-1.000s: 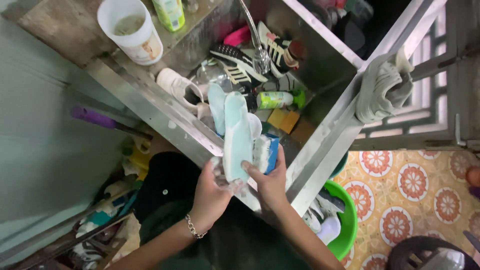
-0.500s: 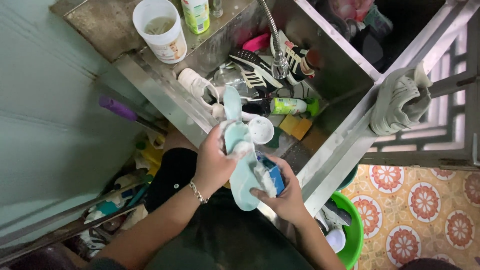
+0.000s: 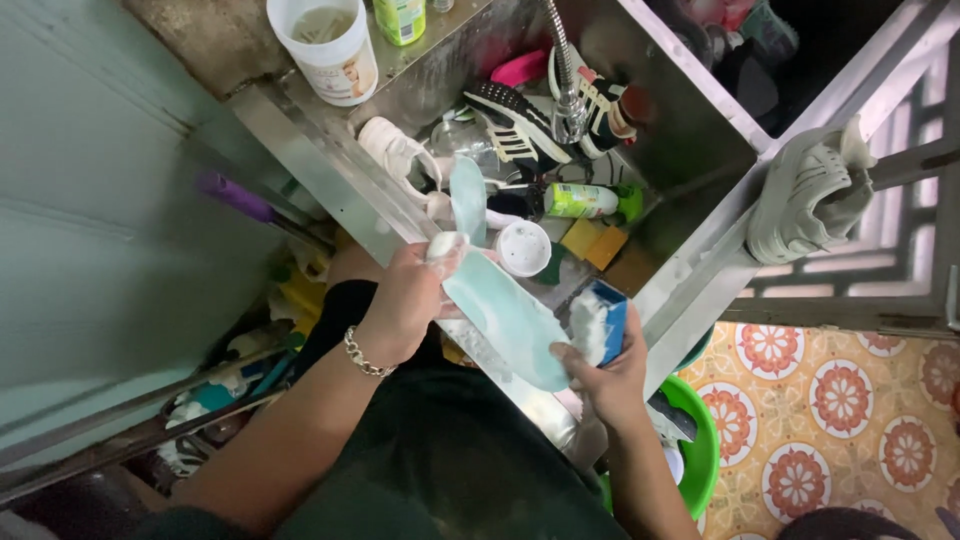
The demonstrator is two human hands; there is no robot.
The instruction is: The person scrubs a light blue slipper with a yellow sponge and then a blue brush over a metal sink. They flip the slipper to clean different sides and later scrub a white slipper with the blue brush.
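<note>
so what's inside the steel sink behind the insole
Inside the sink: black striped sneakers, a green bottle, a white lid, yellow sponges. The insole and left hand cover the near part.

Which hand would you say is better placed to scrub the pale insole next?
Probably the right hand: it holds the soapy blue brush against the insole, while the left hand grips the insole's upper end.

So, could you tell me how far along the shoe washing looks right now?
Done: one pale shoe sits on the window grille. In hand: the left hand holds a soapy insole; the right hand holds a blue scrubber. Left: a second insole and striped sneakers in the sink.
</note>
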